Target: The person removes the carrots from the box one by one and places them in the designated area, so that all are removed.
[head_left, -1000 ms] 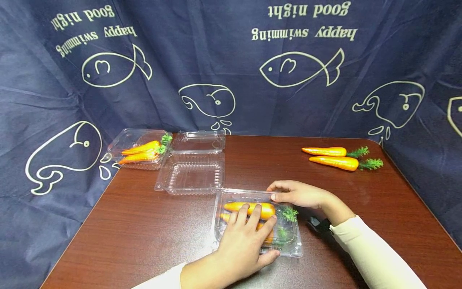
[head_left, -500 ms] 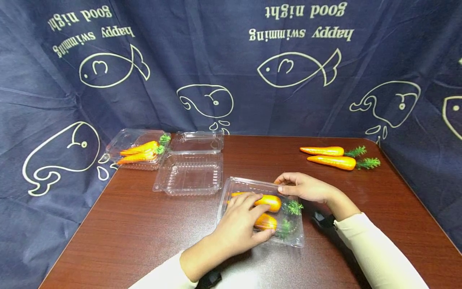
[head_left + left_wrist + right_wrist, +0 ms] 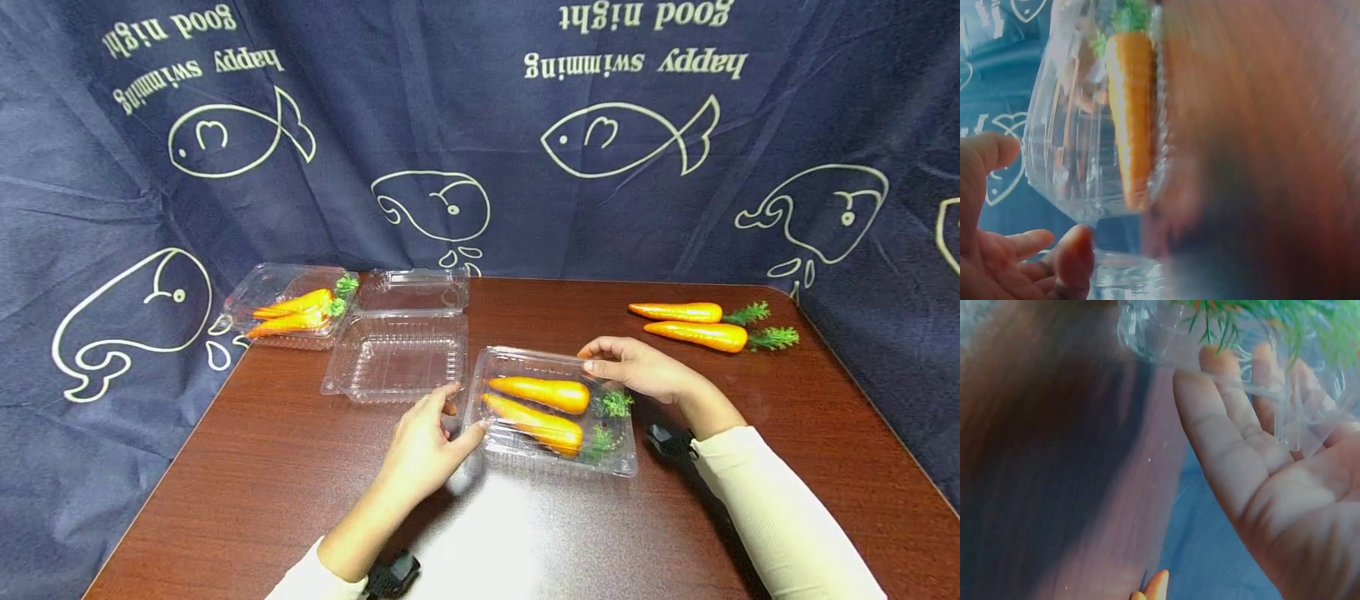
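A clear plastic clamshell box (image 3: 525, 364), its lid down, holds two orange carrots (image 3: 542, 394) with green tops. My right hand (image 3: 647, 368) grips its far right corner, thumb on the lid and fingers below the edge. In the right wrist view, those fingers (image 3: 1216, 419) reach under the plastic. My left hand (image 3: 422, 446) is at the box's left side, fingers spread, thumb tip by the near left corner. From the left wrist, the box (image 3: 1088, 156) shows side-on, with a gap to the fingers. Whether the thumb touches it, I cannot tell.
An empty clamshell box (image 3: 401, 358) lies with its lid raised behind my left hand. Beyond it at the left stands another box (image 3: 258, 287) with carrots inside. Two loose carrots (image 3: 693, 336) lie at the back right of the brown table (image 3: 225, 467). A blue curtain (image 3: 480, 100) hangs behind.
My left hand has come off the lid and moved left to the box's side. The box has shifted away from me and slightly right, with my right hand on its corner.
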{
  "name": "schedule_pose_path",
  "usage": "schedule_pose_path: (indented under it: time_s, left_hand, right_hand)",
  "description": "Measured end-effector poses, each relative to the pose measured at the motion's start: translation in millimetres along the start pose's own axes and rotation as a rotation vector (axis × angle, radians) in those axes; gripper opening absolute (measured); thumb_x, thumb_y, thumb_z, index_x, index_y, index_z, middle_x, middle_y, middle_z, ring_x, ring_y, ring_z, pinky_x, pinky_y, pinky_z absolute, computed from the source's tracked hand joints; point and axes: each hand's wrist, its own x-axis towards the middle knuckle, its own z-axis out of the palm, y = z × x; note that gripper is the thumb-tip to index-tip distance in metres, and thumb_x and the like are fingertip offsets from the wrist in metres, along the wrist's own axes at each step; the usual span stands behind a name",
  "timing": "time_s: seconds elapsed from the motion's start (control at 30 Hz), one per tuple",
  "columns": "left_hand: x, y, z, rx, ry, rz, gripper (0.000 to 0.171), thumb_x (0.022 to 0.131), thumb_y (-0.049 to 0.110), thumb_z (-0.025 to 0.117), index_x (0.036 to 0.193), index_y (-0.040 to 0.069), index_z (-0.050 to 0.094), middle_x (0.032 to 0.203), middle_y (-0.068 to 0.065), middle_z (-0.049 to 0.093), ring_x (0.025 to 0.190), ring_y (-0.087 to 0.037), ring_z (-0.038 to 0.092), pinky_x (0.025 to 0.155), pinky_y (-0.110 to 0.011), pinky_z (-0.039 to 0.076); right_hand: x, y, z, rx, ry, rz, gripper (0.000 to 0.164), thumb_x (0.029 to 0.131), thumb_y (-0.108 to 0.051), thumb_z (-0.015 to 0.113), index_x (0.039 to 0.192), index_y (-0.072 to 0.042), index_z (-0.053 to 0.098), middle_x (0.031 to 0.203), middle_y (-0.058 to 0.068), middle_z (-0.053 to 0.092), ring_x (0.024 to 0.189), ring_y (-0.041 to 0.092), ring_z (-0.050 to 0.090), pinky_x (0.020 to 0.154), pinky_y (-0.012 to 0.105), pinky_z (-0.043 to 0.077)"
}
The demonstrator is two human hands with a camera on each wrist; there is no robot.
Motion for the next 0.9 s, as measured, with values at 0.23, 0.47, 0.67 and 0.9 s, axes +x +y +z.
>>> schedule_pose_path:
  time_s: [0.23,0.47,0.67,0.9]
  left_hand:
    - [-1.5,-11.2,9.1,-0.322,-0.248,-0.126,0.069,0.085,0.025,0.076,0.142,0.001,0.044,0.113,-0.01,0.063,0.078,-0.012,0.061,0.065,-0.027,0.051]
    - [1.2,-15.5,26.4,-0.481,-0.221,-0.196,0.062,0.083,0.011,0.074,0.137,0.0,0.046,0.1,-0.007,0.063,0.076,-0.015,0.059,0.058,-0.023,0.048]
    - [2.2,-12.7,35.7,-0.6,-0.166,-0.251,0.065,0.082,0.007,0.075,0.138,-0.001,0.043,0.097,-0.009,0.059,0.07,-0.012,0.056,0.052,-0.022,0.045]
    - [2.4,-10.4,44.9,-0.755,-0.124,-0.309,0.058,0.083,0.002,0.073,0.131,0.0,0.04,0.09,-0.004,0.053,0.058,-0.007,0.047,0.046,-0.018,0.039]
  right_hand:
    - [7.6,1.1,-8.3,0.044,0.053,0.052,0.037,0.099,-0.018,0.061,0.125,0.006,0.053,0.109,0.013,0.062,0.1,0.025,0.061,0.084,0.034,0.052]
    - [15.4,7.0,-15.4,0.089,0.047,0.069,0.037,0.101,-0.015,0.059,0.128,0.008,0.049,0.117,0.018,0.061,0.108,0.024,0.06,0.092,0.04,0.05]
    - [21.7,7.2,-17.5,0.088,0.051,0.091,0.035,0.102,-0.015,0.057,0.128,0.006,0.05,0.121,0.02,0.06,0.112,0.025,0.059,0.093,0.039,0.05]
    - [26.8,4.4,-17.6,0.117,0.045,0.08,0.035,0.099,-0.014,0.061,0.126,0.006,0.051,0.116,0.015,0.06,0.106,0.022,0.06,0.091,0.037,0.051]
